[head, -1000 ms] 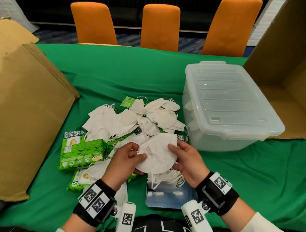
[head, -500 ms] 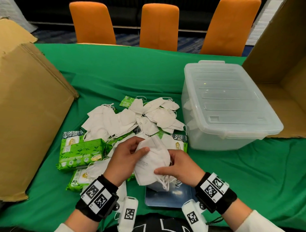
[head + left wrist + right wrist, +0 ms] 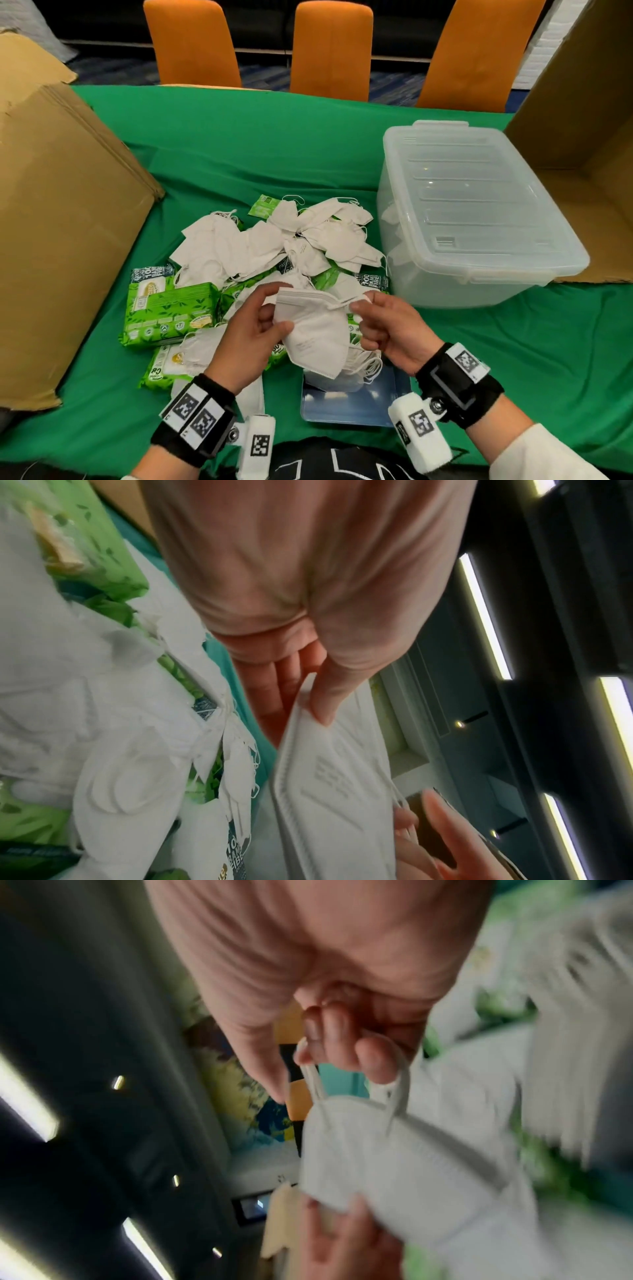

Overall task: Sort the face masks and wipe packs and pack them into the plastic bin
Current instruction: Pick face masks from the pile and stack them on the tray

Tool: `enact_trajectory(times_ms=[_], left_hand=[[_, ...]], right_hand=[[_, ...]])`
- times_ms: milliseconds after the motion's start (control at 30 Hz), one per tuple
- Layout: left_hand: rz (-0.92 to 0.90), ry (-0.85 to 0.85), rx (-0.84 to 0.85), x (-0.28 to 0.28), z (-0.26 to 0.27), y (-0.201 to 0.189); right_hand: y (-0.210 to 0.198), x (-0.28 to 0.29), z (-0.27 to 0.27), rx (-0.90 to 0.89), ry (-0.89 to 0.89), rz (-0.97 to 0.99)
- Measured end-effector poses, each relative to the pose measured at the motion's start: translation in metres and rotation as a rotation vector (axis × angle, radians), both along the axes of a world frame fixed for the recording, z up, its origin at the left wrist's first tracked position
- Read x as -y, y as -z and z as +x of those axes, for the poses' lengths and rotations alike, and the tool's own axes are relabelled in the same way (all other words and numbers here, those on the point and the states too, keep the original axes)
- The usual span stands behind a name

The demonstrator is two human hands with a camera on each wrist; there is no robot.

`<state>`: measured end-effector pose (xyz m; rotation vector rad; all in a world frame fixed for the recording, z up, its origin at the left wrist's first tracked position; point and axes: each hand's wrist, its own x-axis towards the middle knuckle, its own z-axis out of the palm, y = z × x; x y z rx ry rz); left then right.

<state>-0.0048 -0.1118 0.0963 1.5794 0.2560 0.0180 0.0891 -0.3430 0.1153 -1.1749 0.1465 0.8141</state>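
Folded white face mask [image 3: 315, 329] held above table, over stack of sorted masks [image 3: 356, 371] on blue tray [image 3: 346, 406]; position judged suited to adding mask to stack.

Left hand [image 3: 246, 337]: mask's left edge pinched between thumb and fingers, keeping fold flat.

Right hand [image 3: 383, 329]: fingers curled, ear loop pinched at mask's right end, keeping loop clear of pile.

Unsorted masks [image 3: 274, 243] and green wipe packs [image 3: 168, 308] heaped together just beyond hands.

Plastic bin [image 3: 476, 219] at right, lid on; packing judged not yet begun.
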Motion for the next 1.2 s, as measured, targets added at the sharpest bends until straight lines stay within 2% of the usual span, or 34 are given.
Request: enact_trajectory(times_ms=[67, 100, 200, 400, 500, 667, 767, 867, 933, 1000, 1100, 1200], left_hand=[[0.036, 0.072, 0.012, 0.003, 0.001, -0.005], [0.073, 0.109, 0.017, 0.004, 0.002, -0.007], [0.227, 0.185, 0.035, 0.008, 0.003, -0.011], [0.394, 0.182, 0.096, 0.012, 0.009, -0.011], [0.513, 0.214, 0.1, 0.014, 0.01, -0.008], [0.462, 0.244, 0.052, 0.014, 0.008, 0.003], [0.544, 0.273, 0.048, 0.014, 0.006, 0.01], [0.708, 0.326, 0.053, 0.012, -0.002, 0.02], [0.728, 0.327, 0.029, 0.006, -0.009, 0.027], [0.719, 0.31, 0.004, -0.003, -0.013, 0.033], [0.772, 0.323, -0.007, -0.01, -0.007, 0.035], [0.843, 0.391, -0.021, 0.0, -0.002, 0.035]], right_hand=[[0.003, 0.004, 0.004, 0.221, -0.123, -0.259], [0.003, 0.004, 0.004, 0.279, -0.179, -0.329], [0.0, 0.005, 0.002, 0.337, -0.248, -0.35], [0.019, 0.016, 0.002, 0.459, -0.276, -0.425], [0.028, 0.022, 0.0, 0.466, -0.299, -0.446], [0.04, 0.031, -0.002, 0.438, -0.31, -0.427], [0.041, 0.036, -0.003, 0.397, -0.313, -0.434], [0.034, 0.051, 0.003, 0.221, -0.359, -0.312], [0.025, 0.066, 0.01, 0.072, -0.273, -0.171], [0.019, 0.077, 0.015, 0.005, -0.186, -0.116], [0.024, 0.077, 0.015, 0.038, -0.216, -0.171], [0.042, 0.068, 0.011, 0.182, -0.286, -0.352]])
